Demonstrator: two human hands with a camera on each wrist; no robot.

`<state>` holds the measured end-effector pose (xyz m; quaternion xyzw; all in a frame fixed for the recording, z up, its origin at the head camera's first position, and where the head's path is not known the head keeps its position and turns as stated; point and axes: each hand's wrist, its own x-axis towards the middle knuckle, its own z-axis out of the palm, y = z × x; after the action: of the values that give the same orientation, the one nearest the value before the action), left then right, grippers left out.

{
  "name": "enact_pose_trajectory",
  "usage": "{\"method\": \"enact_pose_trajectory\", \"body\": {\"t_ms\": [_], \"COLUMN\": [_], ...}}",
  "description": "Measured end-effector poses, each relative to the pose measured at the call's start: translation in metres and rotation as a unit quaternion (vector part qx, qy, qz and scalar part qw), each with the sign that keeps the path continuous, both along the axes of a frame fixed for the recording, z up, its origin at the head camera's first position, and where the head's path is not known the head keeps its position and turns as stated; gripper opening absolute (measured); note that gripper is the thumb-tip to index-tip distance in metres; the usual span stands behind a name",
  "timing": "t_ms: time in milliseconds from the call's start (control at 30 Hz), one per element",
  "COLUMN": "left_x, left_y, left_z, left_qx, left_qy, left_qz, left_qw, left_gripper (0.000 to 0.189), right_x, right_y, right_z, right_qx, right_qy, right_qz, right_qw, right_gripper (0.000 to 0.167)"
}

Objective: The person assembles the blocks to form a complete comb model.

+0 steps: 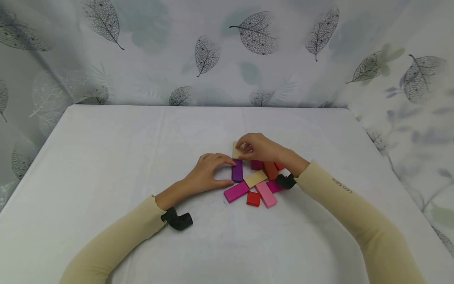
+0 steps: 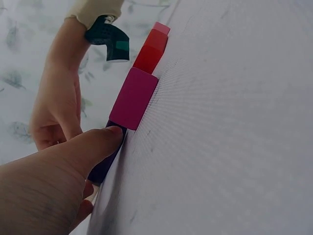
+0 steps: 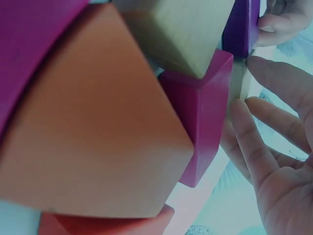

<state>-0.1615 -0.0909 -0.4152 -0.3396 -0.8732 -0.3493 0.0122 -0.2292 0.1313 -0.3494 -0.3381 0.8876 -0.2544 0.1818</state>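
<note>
A purple block [image 1: 237, 171] lies lengthwise on the table, and my left hand [image 1: 207, 171] pinches it by its two ends, index finger at the far end and thumb at the near one. Against its far end sits a pale wooden block [image 1: 237, 152]. My right hand [image 1: 260, 146] reaches over from the right and grips this pale block between thumb and fingers, partly covering it. In the left wrist view the left thumb presses by the corner where the purple block [image 2: 105, 159] meets a magenta block [image 2: 134, 98].
Close on the right lie a second pale wooden block [image 1: 255, 178], a pink block [image 1: 266, 194], a small red block [image 1: 253, 198], a crimson block [image 1: 256, 165] and an orange-brown block [image 1: 270, 170]. The right wrist's black camera mount [image 1: 285, 181] hangs over another magenta block [image 1: 273, 186].
</note>
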Motion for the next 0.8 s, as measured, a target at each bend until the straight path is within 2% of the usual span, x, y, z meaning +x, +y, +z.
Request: {"method": "enact_pose_trajectory", "body": {"t_ms": [233,467,800], "left_x": [0.0001,0.0005,0.0011], "left_y": [0.0013,0.0015,0.0029], "left_z": [0.0004,0.0021,-0.0004], "left_qx": [-0.003,-0.004,-0.007], "left_qy": [-0.001,0.003,0.005], "left_qz": [0.006,0.01,0.012], "left_qw": [1.0,0.9999,0.9999], "left_gripper": [0.046,0.046,0.046], "right_x": [-0.0017,0.0001,-0.0019], "right_y": [0.0027,0.0035,0.0034], "right_z": [-0.0007,-0.0014,0.0003], "right_qx": [-0.005,-0.023,-0.017], "right_qy": [-0.018,-0.008,-0.018], "right_qz": [0.01,0.024,0.015], "right_qw": [0.9998,0.9994,0.9996], "right_gripper": [0.034,0.032,0.029]}}
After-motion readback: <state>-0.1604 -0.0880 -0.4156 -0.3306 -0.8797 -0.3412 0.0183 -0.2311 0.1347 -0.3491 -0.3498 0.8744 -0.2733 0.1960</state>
